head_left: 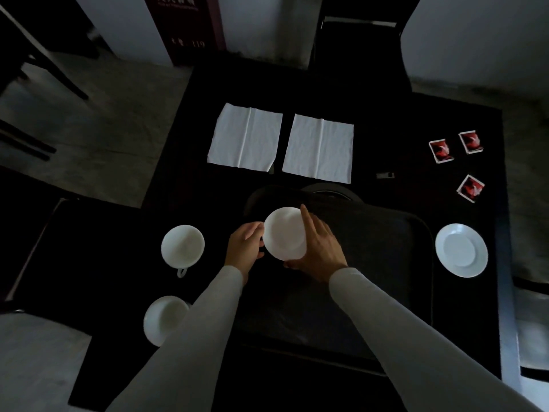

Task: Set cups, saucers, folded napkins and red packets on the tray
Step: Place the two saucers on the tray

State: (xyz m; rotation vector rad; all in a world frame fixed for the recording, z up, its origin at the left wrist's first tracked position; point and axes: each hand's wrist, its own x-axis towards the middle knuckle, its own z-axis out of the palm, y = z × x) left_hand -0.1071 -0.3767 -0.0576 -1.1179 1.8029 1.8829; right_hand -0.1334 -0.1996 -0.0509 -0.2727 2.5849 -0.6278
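A white saucer [283, 233] is over the far left corner of the dark tray [386, 263]. Both hands hold it by the rim: my left hand [243, 243] on its left edge, my right hand [318, 242] on its right edge with fingers along the rim. Two white cups stand left of the tray, one [182, 246] with its handle toward me and one [165, 319] partly hidden by my left sleeve. Another saucer [461, 250] lies right of the tray. Two white napkins [245, 136] [319, 148] lie flat beyond it. Three red packets [441, 151] [471, 141] [471, 188] sit at the far right.
The table [208, 99] is covered in black cloth. A small dark object [385, 175] lies between the napkins and the packets. Chairs stand at the far side [359, 34] and at the left [35, 248]. A dark round shape [329, 190] pokes out behind the tray.
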